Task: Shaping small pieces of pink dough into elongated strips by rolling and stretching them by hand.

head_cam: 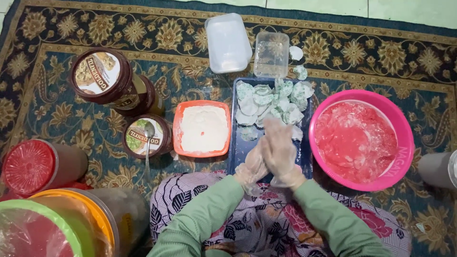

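- The left hand (251,167) and right hand (280,148), both in thin clear plastic gloves, meet palm to palm just above the lap; the fingers lie pressed together, flat against each other, as if rolling or squeezing something between the palms. What sits between them I cannot tell, since the palms hide it.
- Directly at 12 o'clock from the hands lies a blue tray (238,152), close enough that finished pieces can be dropped without reaching; its far end carries a heap of pale white-and-green dough pieces (273,102).
- At 3 o'clock of the tray, touching its edge, stands a pink basin (403,143) with wet whitish scraps inside, on the right hand's side.
- At 9 o'clock of the tray sits an orange square dish of white flour (203,128), near the left hand for dusting.
- Further at 9 o'clock stands a brown jar with a spoon (147,137) resting on its lid.
- At 12 o'clock beyond the tray, two clear plastic boxes (271,53) wait on the patterned carpet (381,52).
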